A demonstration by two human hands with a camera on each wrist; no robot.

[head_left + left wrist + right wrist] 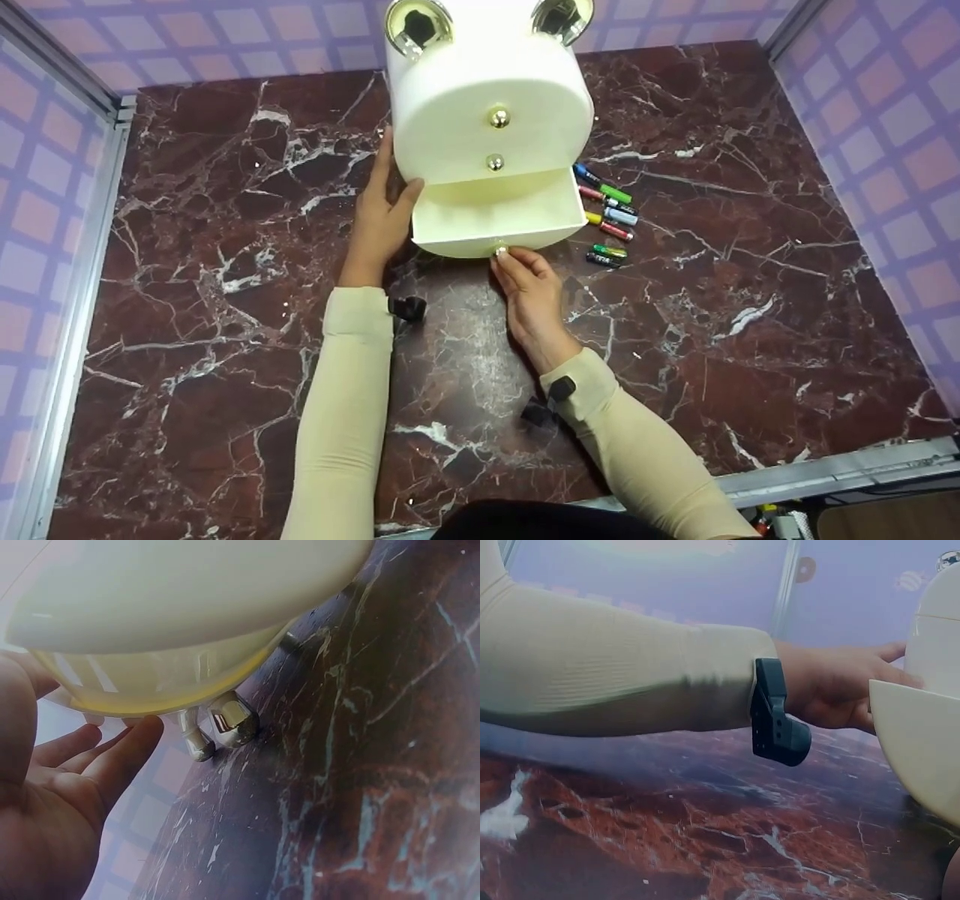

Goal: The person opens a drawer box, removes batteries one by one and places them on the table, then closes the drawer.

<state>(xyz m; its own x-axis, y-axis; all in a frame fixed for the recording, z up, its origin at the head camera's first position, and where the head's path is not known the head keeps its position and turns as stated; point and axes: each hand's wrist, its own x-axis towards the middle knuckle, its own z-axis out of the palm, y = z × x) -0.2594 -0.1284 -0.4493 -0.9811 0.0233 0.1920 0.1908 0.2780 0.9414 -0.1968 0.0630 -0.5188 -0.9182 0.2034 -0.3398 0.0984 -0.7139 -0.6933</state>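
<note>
A white rounded drawer box (487, 90) with gold knobs stands at the back centre of the head view. Its lowest drawer (495, 210) is pulled out, and no contents show inside. My right hand (534, 292) pinches that drawer's small knob (501, 251) between thumb and fingers. Against the box's left side rests my left hand (380, 217), its fingers extended along the wall and its thumb at the front edge. The left wrist view shows the left hand (82, 780) beside the box's underside, near its shiny metal feet (234, 718).
Several coloured markers, among them a green one (615, 193) and a light blue one (621, 217), lie on the table right of the drawer. The dark red marbled tabletop (720, 315) is bounded by patterned panels (885, 135) at the back and sides.
</note>
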